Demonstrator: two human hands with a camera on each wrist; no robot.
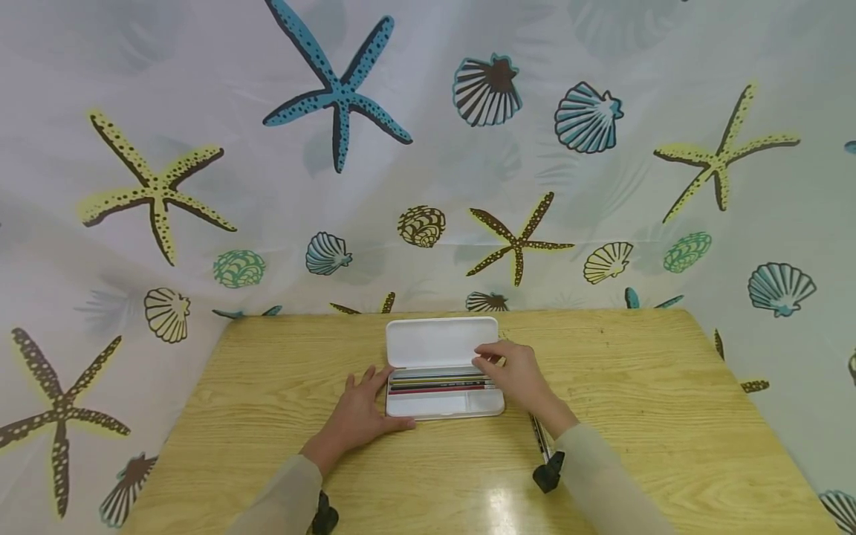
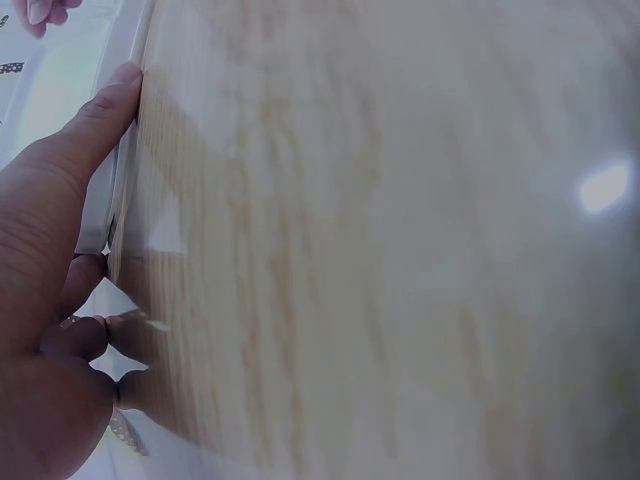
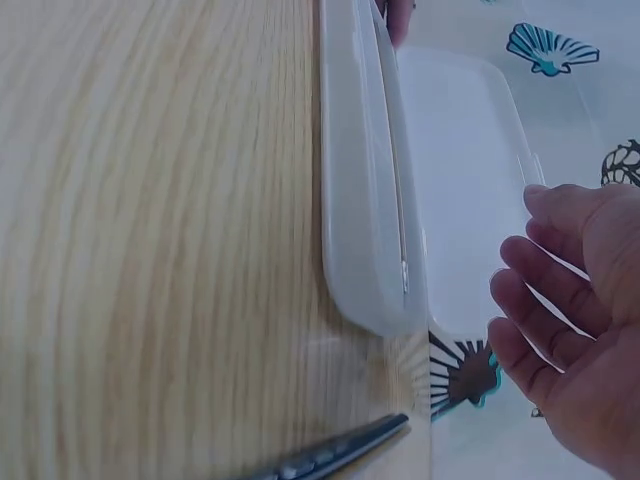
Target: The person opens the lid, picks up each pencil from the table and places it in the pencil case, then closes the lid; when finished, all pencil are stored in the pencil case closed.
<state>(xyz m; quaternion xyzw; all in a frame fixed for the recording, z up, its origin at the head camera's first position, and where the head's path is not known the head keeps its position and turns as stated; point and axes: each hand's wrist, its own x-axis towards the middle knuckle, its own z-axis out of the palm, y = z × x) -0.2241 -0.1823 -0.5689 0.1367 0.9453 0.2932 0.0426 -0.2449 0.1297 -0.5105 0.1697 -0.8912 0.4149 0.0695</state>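
Observation:
A white pencil case [image 1: 425, 405] lies with its lid [image 1: 435, 342] folded back, as seen in the head view. Several pencils [image 1: 435, 384], with red, yellow and dark barrels, lie side by side in its long compartment. My left hand [image 1: 361, 413] grips the case's left end, its thumb [image 2: 105, 115] along the front wall and its fingers at the side and back corner. Over the case's right end hovers my right hand [image 1: 518, 374], near the lid's lower right corner. Its fingers [image 3: 545, 285] are loosely bent with nothing between them in the right wrist view.
A dark, slim pen-like stick [image 1: 540, 438] lies on the wooden table [image 1: 635, 416], partly under my right wrist. Behind the table hangs a white curtain [image 1: 428, 163] printed with starfish and shells. Black wrist mounts [image 1: 548, 472] sit at both sleeves.

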